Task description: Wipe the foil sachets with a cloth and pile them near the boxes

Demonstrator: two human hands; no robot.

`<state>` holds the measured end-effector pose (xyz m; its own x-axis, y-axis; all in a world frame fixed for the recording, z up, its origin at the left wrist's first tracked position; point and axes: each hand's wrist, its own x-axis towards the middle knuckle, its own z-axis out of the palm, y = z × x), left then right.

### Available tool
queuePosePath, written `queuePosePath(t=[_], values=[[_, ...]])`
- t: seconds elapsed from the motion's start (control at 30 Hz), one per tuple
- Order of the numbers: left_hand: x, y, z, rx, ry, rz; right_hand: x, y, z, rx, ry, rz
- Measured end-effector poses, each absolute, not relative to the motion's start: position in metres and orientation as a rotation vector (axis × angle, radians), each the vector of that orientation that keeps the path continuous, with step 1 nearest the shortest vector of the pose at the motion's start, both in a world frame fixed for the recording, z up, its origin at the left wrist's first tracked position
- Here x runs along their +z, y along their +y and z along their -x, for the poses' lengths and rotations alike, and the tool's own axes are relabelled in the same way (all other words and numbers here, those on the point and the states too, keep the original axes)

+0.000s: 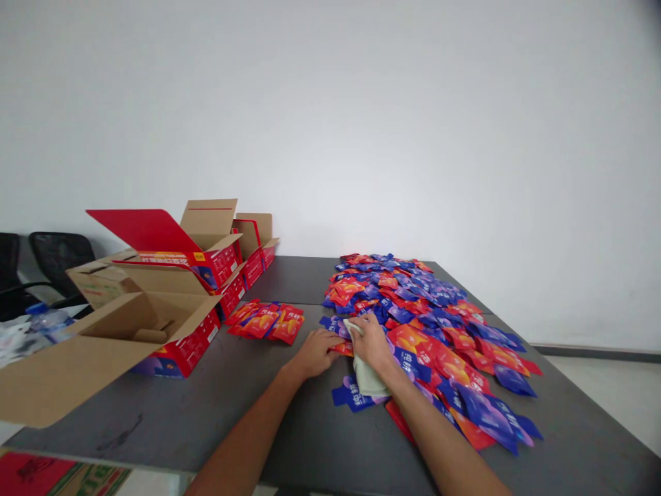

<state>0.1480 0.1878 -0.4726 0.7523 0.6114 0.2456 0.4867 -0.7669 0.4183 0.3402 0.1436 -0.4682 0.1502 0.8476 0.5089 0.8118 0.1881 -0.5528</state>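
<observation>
Head view: a pale wall (330, 124) rises behind a dark table (304, 427). A long pile (407, 296) of red and blue pouches covers much of the table's right side, reaching from near the person to the far edge. Along the left side stand open boxes (196, 348), red outside and brown inside, their flaps raised or spread. Between boxes and pile lies a small group (273, 322) of red pouches, overlapping. At the pile's near left edge, the right hand (372, 344) is closed on a pale cloth (369, 379), which hangs over part of a blue pouch (351, 396). Beside it, the left hand (316, 353) has its fingertips at a red pouch (343, 348); whether they grip it, I cannot tell.
</observation>
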Motion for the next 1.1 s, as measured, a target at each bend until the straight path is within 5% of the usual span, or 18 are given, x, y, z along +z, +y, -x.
queuePosePath(t=[0.37,0.6,0.83,1.1], values=[[-0.456,0.219,-0.153,0.904,0.991,-1.978,-0.446,0.135,-0.347,-0.084,-1.27,1.371],[-0.453,0.205,-0.174,0.95,0.509,-1.16,-0.445,0.136,-0.33,-0.017,-1.497,1.351],[-0.457,0.194,-0.173,0.894,0.358,-1.091,-0.422,0.148,-0.332,-0.114,-1.594,1.486],[-0.468,0.205,-0.173,1.017,0.351,-1.08,-0.456,0.126,-0.294,-0.098,-1.859,1.526]])
